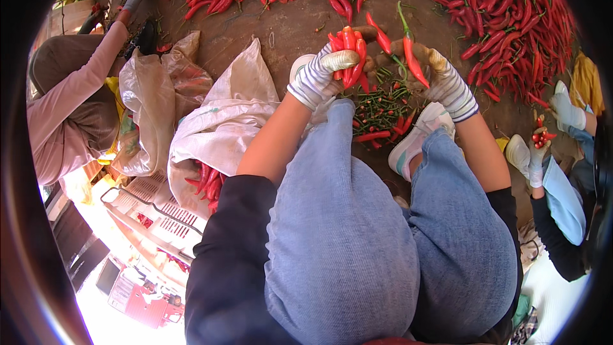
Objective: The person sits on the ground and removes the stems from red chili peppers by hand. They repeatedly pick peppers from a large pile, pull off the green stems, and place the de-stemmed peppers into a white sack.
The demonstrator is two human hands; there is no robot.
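My left hand [330, 69], in a striped work glove, is closed around a bunch of red chili peppers [349, 55] whose blunt ends show no stems. Close to its right, my right hand [438, 69], gloved the same way, holds a red chili pepper with a long green stem [414, 57]. Another stemmed chili [380, 34] lies between the two hands; which one grips it I cannot tell. Below them, between my shoes, is a small heap of green stems and loose chilies [383, 108]. A large pile of red chilies [507, 19] spreads beyond my hands.
A white woven sack [225, 120] holding red chilies stands at my left, near a plastic crate [163, 206]. A person in a pink sleeve [79, 91] reaches toward the pile on the left. At right, another person's gloved hands [537, 153] hold several chilies.
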